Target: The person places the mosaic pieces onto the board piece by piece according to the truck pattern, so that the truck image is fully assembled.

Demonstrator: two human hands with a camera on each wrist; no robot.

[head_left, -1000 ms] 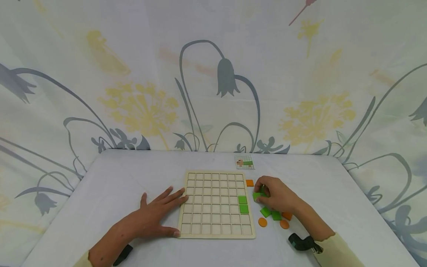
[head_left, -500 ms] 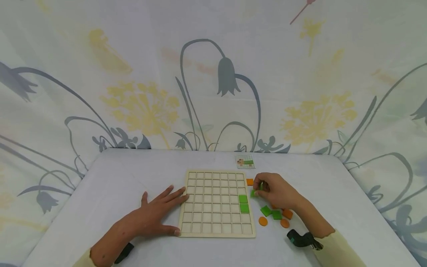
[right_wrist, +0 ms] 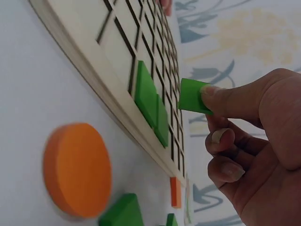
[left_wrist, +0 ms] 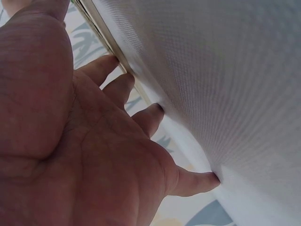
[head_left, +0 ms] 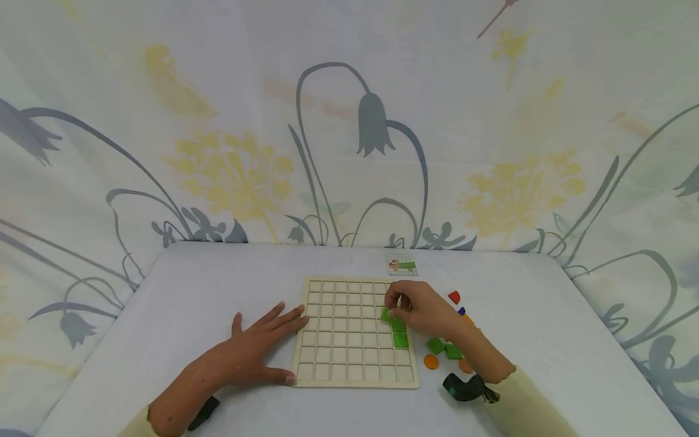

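Observation:
My right hand [head_left: 420, 306] pinches a square green tile [right_wrist: 192, 95] between thumb and fingers, just above the right part of a wooden grid board [head_left: 355, 385]. In the right wrist view the tile is apart from the board. Two green tiles [head_left: 400, 340] sit in neighbouring cells of the rightmost column. My left hand [head_left: 253, 352] lies spread on the table, with thumb and some fingertips touching the board's left edge. In the left wrist view its fingers [left_wrist: 148, 120] press down on the white cloth.
Right of the board lie loose green tiles [head_left: 435, 345], an orange disc [head_left: 431, 362], a red piece [head_left: 454, 297] and other pieces, partly hidden by my right arm. A small picture card [head_left: 401, 264] lies behind the board. A patterned curtain [head_left: 338, 182] closes off the back.
My right hand has moved left from the loose pieces to over the board, carrying a green tile. Red and blue pieces have come into sight behind it. The left hand stays put.

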